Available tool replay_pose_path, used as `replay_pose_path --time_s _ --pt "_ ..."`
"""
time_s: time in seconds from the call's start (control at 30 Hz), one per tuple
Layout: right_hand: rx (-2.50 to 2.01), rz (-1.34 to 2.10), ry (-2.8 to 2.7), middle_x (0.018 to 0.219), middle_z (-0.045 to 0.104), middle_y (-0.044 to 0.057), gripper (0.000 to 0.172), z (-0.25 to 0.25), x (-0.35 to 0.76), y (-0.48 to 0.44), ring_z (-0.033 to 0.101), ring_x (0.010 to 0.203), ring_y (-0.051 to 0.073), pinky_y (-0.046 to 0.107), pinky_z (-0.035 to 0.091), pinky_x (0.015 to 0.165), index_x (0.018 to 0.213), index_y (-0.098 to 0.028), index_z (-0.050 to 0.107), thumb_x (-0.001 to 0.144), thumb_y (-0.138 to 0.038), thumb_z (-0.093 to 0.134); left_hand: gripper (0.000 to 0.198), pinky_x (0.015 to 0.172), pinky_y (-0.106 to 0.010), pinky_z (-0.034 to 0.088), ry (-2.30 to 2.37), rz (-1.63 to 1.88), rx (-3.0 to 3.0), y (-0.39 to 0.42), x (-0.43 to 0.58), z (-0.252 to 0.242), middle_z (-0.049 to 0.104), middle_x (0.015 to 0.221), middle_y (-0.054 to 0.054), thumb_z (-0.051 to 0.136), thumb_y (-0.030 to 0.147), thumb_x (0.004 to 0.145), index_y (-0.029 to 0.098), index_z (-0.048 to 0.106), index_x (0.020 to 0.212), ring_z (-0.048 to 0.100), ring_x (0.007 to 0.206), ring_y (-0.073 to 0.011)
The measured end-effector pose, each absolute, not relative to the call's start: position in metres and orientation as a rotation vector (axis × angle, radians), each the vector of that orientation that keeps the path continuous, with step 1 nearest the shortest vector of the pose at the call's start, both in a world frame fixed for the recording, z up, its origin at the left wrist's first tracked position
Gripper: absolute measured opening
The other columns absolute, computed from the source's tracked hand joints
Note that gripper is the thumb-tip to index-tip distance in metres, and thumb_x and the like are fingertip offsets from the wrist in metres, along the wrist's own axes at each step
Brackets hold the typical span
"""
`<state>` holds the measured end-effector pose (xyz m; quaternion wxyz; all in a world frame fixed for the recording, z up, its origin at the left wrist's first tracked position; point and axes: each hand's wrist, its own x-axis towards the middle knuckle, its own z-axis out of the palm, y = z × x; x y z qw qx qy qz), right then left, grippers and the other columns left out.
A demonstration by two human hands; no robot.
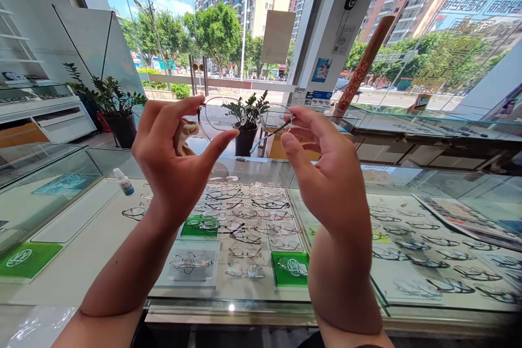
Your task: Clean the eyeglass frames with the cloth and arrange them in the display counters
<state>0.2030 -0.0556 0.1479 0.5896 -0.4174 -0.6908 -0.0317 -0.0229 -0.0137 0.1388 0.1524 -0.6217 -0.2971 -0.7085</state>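
Both hands hold a pair of thin-rimmed eyeglasses (272, 117) raised in front of me, above the glass counter. My left hand (167, 152) has its index finger at the left end of the frame, with its thumb spread below the left lens. A crumpled beige cloth (186, 135) is tucked in that same hand's curled fingers. My right hand (330, 174) pinches the right end near the hinge, and a dark temple arm with a pale bluish tip hangs below. Through the clear lenses I see the plant and window behind.
Beneath my arms, a glass display case (228, 304) holds several rows of eyeglasses (244, 253) and green cards (290, 269). A small spray bottle (124, 181) stands at left. Printed sheets (460, 217) lie at right. Potted plants (122, 128) stand beyond the counter.
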Motion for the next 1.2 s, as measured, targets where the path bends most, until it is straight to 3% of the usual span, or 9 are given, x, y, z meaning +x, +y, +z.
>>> replay_pose_path --time_s 0.43,1.0,1.2 --pt "-0.892 -0.123 -1.563 0.129 0.079 0.009 0.033 0.148 0.2 -0.053 0.077 0.115 0.03 0.051 0.067 0.097 0.138 -0.028 0.074 0.107 -0.04 0.072 0.05 0.083 -0.043 0.068 -0.862 -2.161 -2.003 0.011 -0.029 0.138 0.081 0.122 -0.005 0.091 0.066 0.09 0.034 0.08 0.127 0.078 0.111 -0.0286" --pt "-0.822 -0.321 -1.562 0.141 0.076 0.009 0.034 0.143 0.193 -0.04 0.074 0.129 0.033 0.052 0.073 0.091 0.145 -0.036 0.067 0.112 -0.036 0.067 0.062 0.088 -0.043 0.07 -0.77 -2.234 -1.974 0.034 -0.029 0.123 0.074 0.154 -0.005 0.091 0.059 0.093 0.041 0.069 0.148 0.077 0.127 -0.0297" --pt "-0.832 -0.46 -1.559 0.146 0.072 0.011 0.041 0.139 0.189 -0.037 0.071 0.137 0.034 0.055 0.073 0.094 0.156 -0.035 0.06 0.116 -0.04 0.057 0.07 0.086 -0.044 0.07 -0.739 -2.239 -2.008 0.038 -0.027 0.122 0.073 0.154 -0.008 0.089 0.064 0.093 0.041 0.065 0.154 0.067 0.149 -0.0365"
